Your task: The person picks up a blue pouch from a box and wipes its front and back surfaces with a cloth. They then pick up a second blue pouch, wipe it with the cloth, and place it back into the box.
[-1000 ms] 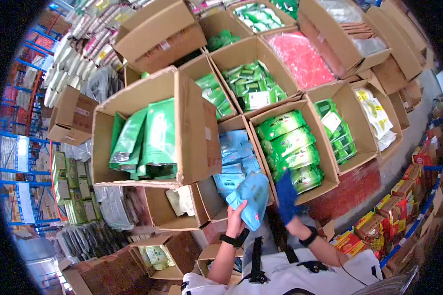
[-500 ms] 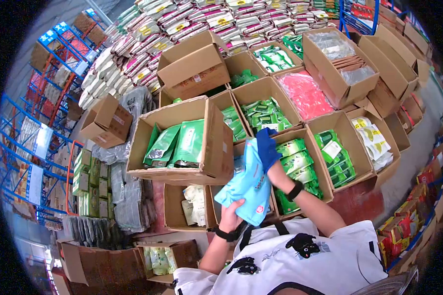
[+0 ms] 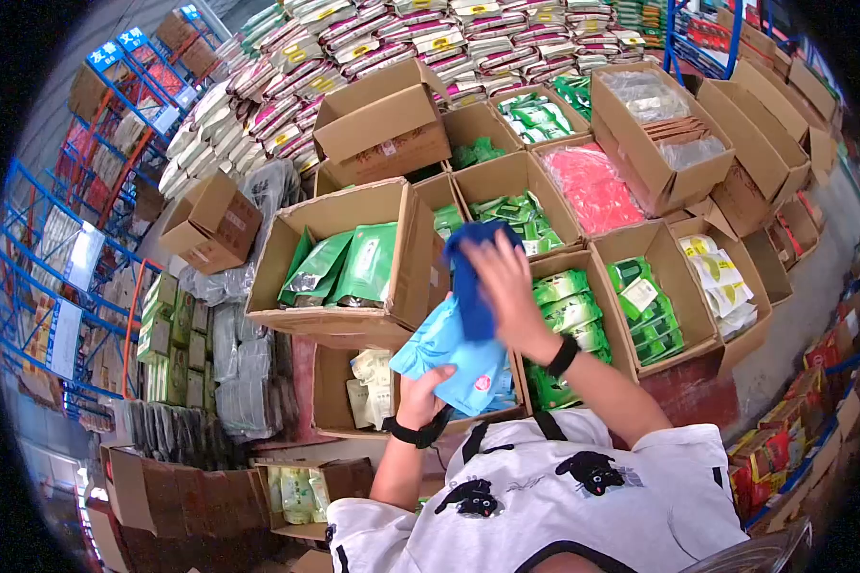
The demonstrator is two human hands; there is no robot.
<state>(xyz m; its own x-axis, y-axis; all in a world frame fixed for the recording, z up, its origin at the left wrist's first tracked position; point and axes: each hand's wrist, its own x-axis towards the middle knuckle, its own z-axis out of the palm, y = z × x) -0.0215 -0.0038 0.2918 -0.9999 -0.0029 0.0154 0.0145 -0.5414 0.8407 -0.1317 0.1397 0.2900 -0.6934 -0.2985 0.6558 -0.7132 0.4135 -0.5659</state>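
Note:
My left hand (image 3: pixel 420 398) grips the lower left edge of a light blue plastic bag (image 3: pixel 454 358), its thumb on the front and the other fingers behind. Red printing shows near the bag's bottom corner. Over the bag's upper part, my right hand (image 3: pixel 508 296) holds a dark blue cloth (image 3: pixel 473 286) against it. That hand is somewhat blurred, and part of its grip is hidden. Below the bag stands a carton mostly covered by it. Just right of my right hand is a carton with green-and-white packets (image 3: pixel 566 310).
A raised carton (image 3: pixel 330 329) with green pouches stands at left. Farther right are cartons of green packets (image 3: pixel 645 310) and white-yellow pouches (image 3: pixel 721 282). Pink packets (image 3: pixel 592 186) lie behind. Stacked sacks (image 3: pixel 392 48) line the back; blue shelving (image 3: pixel 67 339) stands left.
My right hand and the dark blue cloth have moved up and left over the bag, and the cloth now spreads across its upper part. My left hand and the bag have shifted slightly left.

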